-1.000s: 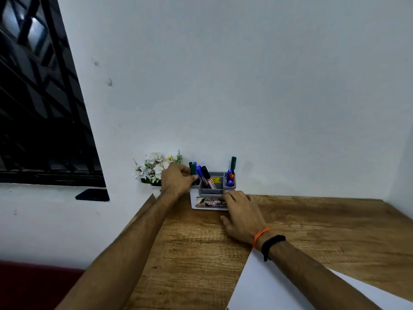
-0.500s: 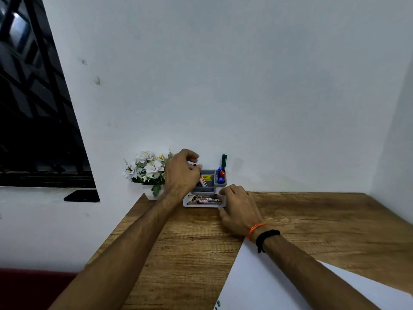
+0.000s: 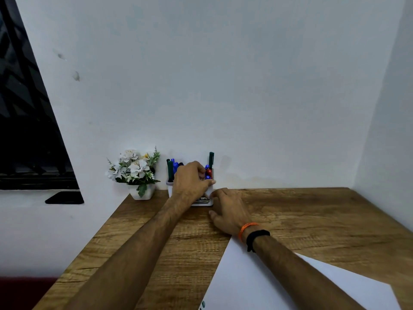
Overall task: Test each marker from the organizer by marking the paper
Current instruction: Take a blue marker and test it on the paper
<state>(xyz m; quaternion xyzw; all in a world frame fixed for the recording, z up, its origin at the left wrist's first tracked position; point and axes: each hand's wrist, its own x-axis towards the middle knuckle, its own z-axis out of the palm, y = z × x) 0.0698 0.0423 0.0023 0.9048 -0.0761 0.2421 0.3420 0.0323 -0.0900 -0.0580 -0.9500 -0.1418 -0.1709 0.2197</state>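
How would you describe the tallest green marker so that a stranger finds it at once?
Look where the wooden table meets the wall, at the organizer right of the flower pot. The green marker stands upright at its right end, alone, taller than all others.

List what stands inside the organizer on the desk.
In the organizer: green and blue markers at left, a tall green marker and blue and red caps at right. The left hand hides the middle.
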